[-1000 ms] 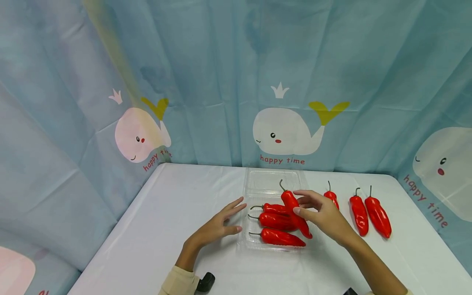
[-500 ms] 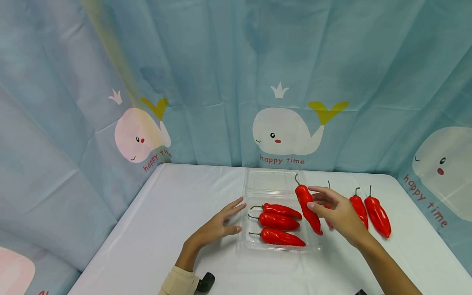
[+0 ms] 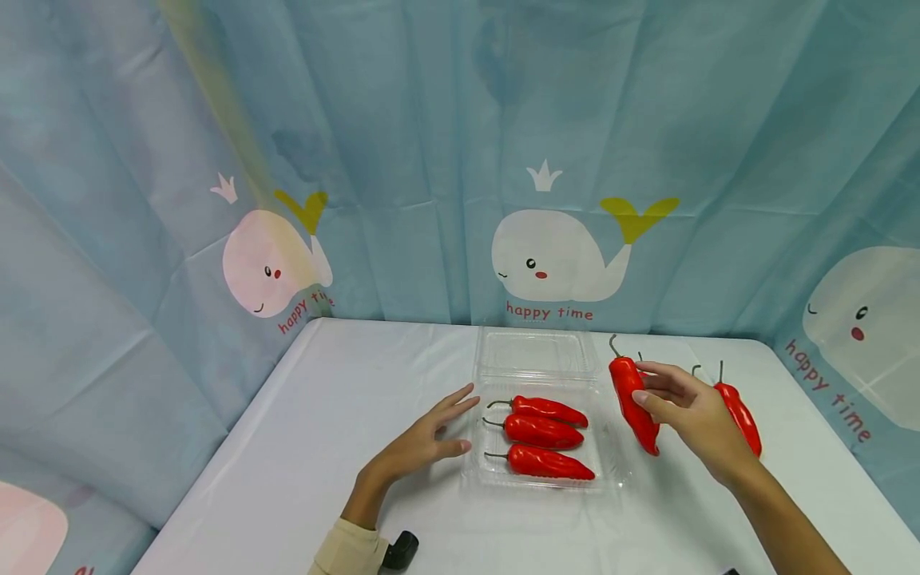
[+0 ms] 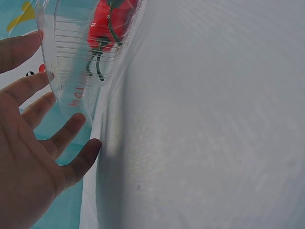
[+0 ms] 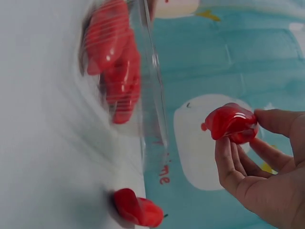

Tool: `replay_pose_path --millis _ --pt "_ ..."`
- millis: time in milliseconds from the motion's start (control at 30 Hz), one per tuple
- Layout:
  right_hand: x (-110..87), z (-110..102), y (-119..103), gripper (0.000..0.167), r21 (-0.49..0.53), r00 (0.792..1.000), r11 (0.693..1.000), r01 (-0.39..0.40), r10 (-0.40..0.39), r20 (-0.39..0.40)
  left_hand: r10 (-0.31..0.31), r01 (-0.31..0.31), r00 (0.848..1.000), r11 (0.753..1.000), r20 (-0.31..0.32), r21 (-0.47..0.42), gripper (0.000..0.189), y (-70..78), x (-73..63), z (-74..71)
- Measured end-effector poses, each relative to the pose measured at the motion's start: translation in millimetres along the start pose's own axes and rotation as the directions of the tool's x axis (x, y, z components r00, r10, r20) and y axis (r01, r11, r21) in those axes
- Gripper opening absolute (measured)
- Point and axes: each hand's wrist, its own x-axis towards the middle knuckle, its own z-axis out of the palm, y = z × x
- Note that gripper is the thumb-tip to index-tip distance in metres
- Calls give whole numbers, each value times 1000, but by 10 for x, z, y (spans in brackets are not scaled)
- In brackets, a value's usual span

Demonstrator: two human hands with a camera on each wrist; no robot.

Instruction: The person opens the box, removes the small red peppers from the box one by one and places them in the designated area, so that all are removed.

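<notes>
My right hand [image 3: 693,415] pinches a red chili pepper [image 3: 634,405] between thumb and fingers, its stem pointing up and away, just right of a clear plastic box [image 3: 604,471]. In the right wrist view the held pepper [image 5: 231,123] is seen nearly end-on, with the fingertips and thumb on it. Three red peppers [image 3: 544,432] lie side by side inside the box, stems to the left. At the box's left edge my left hand [image 3: 424,439] is spread with straight fingers. In the left wrist view, the fingertips [image 4: 47,76] are at the clear wall.
The box's clear lid [image 3: 533,354] lies folded back behind it. More red peppers [image 3: 740,419] rest on the white table [image 3: 359,383] to the right, partly hidden behind the right hand. A blue curtain [image 3: 417,160] with whale prints stands behind the table.
My right hand has carried the gripped pepper rightward, from above the box to beyond its right edge. The left hand and the three peppers in the box have stayed put.
</notes>
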Motion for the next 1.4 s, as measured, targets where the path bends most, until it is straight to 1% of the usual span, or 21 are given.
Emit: replay_pose_path --millis 200,467,733,867,967,1167,1400 --pt "-19 -128 98 58 4 999 1000 -20 20 -36 0 0 1000 1000 2 1 71 -9 0 -2" --pt "-79 -275 258 65 -80 993 993 -84 77 -84 9 -9 1000 1000 4 5 71 2 -3 -7" --pt "-119 -441 428 65 -107 985 986 -126 111 -132 5 -5 1000 1000 3 7 70 -9 -6 -3" --pt "-141 -533 499 69 -135 975 977 -165 141 -171 7 -7 1000 1000 4 3 70 -12 -5 -1" --pt "-155 -595 561 71 -137 966 970 -199 171 -194 8 -8 1000 1000 4 1 70 -11 -4 0" --pt "-200 -726 680 70 -114 953 966 -233 203 -224 9 -9 1000 1000 3 6 70 12 -10 -1" --pt "-207 -881 769 72 -105 929 950 -293 257 -268 9 -9 1000 1000 1 19 70 29 -9 -2"
